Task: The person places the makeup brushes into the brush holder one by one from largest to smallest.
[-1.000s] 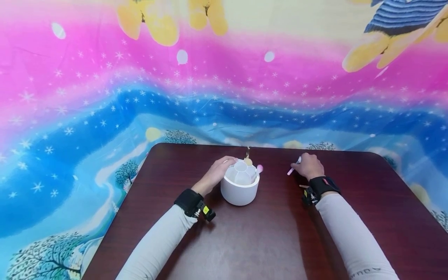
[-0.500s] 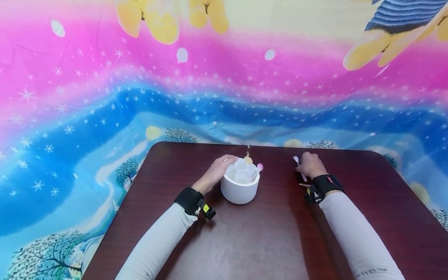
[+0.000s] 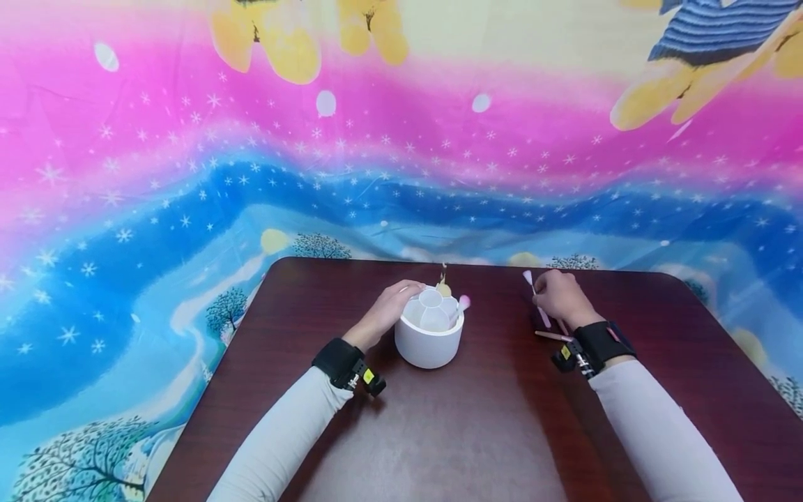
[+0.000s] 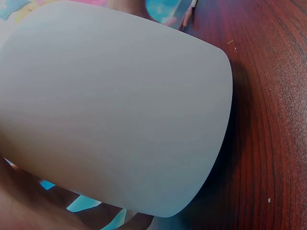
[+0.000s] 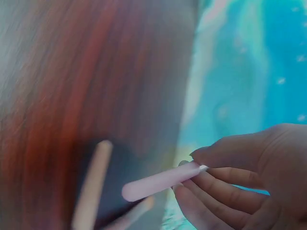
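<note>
A white round pot with a clear divided insert stands on the table. My left hand holds its left side, fingers over the rim; in the left wrist view the pot's smooth wall fills most of the frame. Between thumb and fingertips my right hand pinches a slim makeup brush by its pale pink handle. Its white bristle end points up and left in the head view. Below that hand lie other slim handles, including a beige one, partly hidden.
A pink-tipped brush leans out of the pot's right side. Behind it a round yellowish piece with a thin gold stem shows above the rim. The dark wooden table ends at a patterned cloth backdrop.
My right hand has shifted slightly right and turned the brush, so its handle now slopes down to the right. More of the beige handle shows. The left hand and pot stay put.
</note>
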### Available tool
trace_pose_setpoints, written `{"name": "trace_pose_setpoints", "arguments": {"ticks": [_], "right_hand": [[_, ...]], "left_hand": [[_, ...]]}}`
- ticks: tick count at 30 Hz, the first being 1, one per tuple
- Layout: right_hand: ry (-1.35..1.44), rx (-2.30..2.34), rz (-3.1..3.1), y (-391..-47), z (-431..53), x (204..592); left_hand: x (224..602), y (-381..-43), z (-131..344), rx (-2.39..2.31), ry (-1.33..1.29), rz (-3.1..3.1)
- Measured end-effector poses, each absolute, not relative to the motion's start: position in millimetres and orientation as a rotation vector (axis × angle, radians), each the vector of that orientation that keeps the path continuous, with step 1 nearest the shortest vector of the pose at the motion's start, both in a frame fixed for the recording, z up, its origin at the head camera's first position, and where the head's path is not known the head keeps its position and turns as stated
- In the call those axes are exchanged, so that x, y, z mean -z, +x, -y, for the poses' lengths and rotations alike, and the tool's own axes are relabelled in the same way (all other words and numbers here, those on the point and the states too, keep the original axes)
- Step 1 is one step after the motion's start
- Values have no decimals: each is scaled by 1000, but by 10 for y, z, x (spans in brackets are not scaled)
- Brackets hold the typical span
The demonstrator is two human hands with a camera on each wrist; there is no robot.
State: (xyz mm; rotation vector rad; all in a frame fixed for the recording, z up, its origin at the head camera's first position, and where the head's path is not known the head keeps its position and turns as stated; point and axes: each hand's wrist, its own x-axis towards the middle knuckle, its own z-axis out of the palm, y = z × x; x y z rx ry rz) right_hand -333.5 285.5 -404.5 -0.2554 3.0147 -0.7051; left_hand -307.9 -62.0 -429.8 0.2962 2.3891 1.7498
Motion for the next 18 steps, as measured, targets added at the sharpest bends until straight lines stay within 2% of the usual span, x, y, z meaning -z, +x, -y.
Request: {"name": "trace_pose_setpoints", "arguments": {"ticks": [18], "right_hand": [[-575, 1044, -3141, -2835, -2305, 3335]], "left_hand": [[4297, -3066, 612, -1752, 281, -2402]]}}
